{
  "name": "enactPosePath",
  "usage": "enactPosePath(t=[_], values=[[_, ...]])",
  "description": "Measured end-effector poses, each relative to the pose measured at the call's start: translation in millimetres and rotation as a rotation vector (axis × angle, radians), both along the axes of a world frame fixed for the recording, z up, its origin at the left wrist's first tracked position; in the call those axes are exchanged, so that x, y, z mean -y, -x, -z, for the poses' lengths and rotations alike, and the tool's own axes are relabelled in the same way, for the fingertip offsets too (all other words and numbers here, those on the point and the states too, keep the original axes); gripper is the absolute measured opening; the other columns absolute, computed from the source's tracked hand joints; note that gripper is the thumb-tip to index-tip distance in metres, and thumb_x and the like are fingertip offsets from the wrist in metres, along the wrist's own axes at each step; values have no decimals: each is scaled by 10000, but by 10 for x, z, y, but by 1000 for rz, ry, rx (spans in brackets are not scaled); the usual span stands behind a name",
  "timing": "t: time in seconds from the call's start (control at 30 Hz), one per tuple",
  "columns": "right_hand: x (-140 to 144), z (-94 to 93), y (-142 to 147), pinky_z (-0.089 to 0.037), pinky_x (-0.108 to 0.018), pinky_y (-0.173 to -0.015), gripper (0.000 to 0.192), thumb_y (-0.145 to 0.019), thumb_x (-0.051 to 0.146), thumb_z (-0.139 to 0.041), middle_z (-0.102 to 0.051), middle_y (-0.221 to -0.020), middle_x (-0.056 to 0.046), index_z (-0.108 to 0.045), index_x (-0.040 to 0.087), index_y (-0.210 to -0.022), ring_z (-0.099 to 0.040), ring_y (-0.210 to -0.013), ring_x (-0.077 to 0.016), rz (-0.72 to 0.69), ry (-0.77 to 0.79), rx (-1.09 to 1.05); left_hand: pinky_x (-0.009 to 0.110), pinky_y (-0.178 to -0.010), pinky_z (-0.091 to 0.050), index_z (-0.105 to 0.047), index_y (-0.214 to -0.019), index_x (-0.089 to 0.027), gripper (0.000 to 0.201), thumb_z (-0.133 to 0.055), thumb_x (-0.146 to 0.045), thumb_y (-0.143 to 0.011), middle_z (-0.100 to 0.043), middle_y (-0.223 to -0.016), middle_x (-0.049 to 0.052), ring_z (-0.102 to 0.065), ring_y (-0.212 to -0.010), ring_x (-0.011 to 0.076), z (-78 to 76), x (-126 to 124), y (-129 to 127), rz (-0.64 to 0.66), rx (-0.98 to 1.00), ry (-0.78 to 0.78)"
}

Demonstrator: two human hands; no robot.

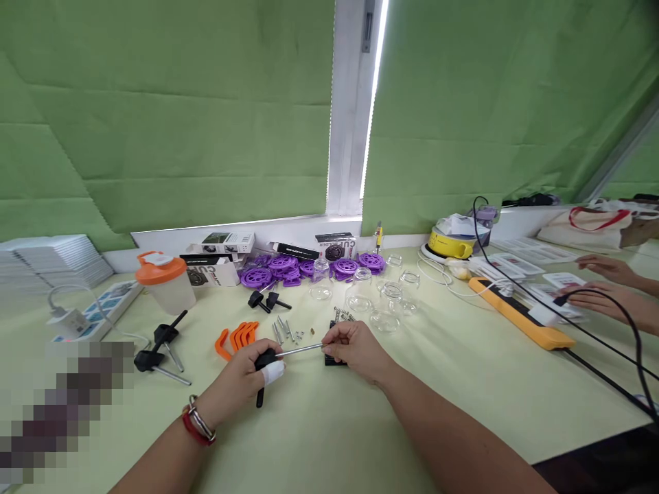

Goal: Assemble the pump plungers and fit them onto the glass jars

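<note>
My left hand (247, 374), with a white bandage on one finger, grips the black plastic head of a part with a thin metal rod (301, 350). The rod points right, its far end between the pinched thumb and fingers of my right hand (355, 348). Whether a smaller piece is in that pinch is hidden. Below my right fingers sits a black block (336, 360), partly covered. Springs (344, 315) lie just behind it. Silver bolts (285, 330) and tiny metal bits are scattered beyond the rod, beside orange curved handles (243, 336).
Purple plastic parts (283, 267), clear cups (386, 305) and printed boxes (226, 243) line the back. At left are more black rod parts (154, 358), an orange-lidded shaker (169, 291) and a power strip. Another person's hands (607, 298) work at right, near a yellow power strip (519, 315).
</note>
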State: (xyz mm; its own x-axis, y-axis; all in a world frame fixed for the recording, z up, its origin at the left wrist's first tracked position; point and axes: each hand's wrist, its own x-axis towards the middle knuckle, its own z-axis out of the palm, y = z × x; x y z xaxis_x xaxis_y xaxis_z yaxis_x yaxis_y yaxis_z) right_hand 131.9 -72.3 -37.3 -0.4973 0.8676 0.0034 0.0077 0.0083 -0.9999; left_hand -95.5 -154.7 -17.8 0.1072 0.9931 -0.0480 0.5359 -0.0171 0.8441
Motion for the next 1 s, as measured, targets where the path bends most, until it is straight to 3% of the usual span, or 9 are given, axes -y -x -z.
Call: enactPosePath(t=[0.27,0.47,0.73,1.0], values=[[4,-26,-7,-381,-256,-548,76,-689,249,-644,-574,-605,11,-651,174,-704,-468,-556,-105,-6,-52,115,234,-620,-371,-571,-903,-202,247,-569,-416,-780,-495,-792,-5,-428,-711,147,7,-3,-3,2,-29,-19],[12,-27,-20,-292,-242,-509,265,-788,369,-554,-505,-558,15,-589,165,-622,-370,-517,-92,-39,-170,275,231,-606,-373,-579,-900,-189,234,-550,-393,-787,-501,-788,-3,-438,-695,141,-10,18,-19,15,-41,-36],[38,-27,3,-278,-243,-500,428,-865,496,-422,-490,-550,9,-512,175,-597,-346,-487,-92,-90,-118,354,233,-603,-375,-574,-883,-187,236,-556,-399,-780,-499,-779,-5,-438,-689,140,-23,20,-39,15,-39,-34],[46,-11,10,-277,-230,-501,337,-840,481,-483,-462,-596,29,-483,184,-681,-332,-515,-91,-32,-145,319,238,-615,-371,-569,-888,-191,254,-567,-418,-774,-499,-787,-6,-438,-699,142,-29,11,-52,13,-37,-17]])
